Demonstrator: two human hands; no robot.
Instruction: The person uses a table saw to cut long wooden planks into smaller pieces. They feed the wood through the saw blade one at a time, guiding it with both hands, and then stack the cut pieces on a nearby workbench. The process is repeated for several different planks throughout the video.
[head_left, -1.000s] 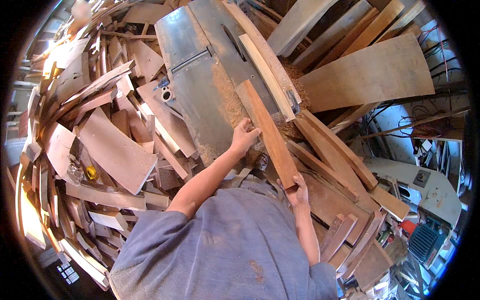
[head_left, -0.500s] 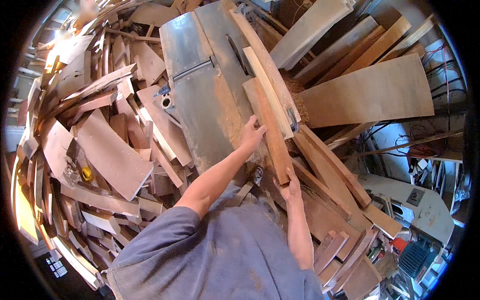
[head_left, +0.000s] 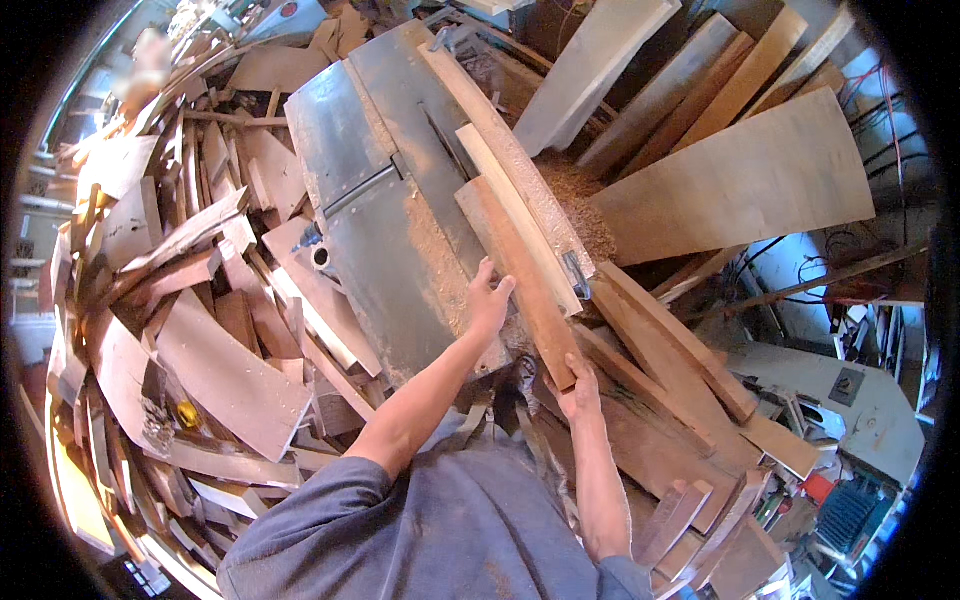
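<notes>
– Quick status: where was the board (head_left: 522, 290), & what'd the hands have?

– I had the R hand (head_left: 578, 386) grasping its near end, fingers wrapped round it. From there the board ran fwd & a bit left across the machine table (head_left: 370, 255), w/ its near end sticking out past the table edge. The L hand (head_left: 489, 303) was fwd & left of the R hand, fingers part curled, gripping nothing I could see. Thumb was at the board's left edge; couldn't tell from my remote feed if it pressed or just hovered.

– OK, how far along was it?

– Early, by my read. Alignment looked mostly done: board lay lengthwise just beside the pale strip (head_left: 527, 226), right-fwd of the L hand, approx parallel. Far end, fwd of the L hand, was near the dark slot (head_left: 441, 137), & I saw no cut in the top face. So pretty much the full length was left on the near side of the slot. Couldn't make out a blade.

– Anything else nearby?

– Sawdust (head_left: 432, 262) left-fwd of the L hand, a clamp (head_left: 577, 268) fwd of the R hand, plus piled offcuts (head_left: 235, 375) well left of the L hand.
</notes>
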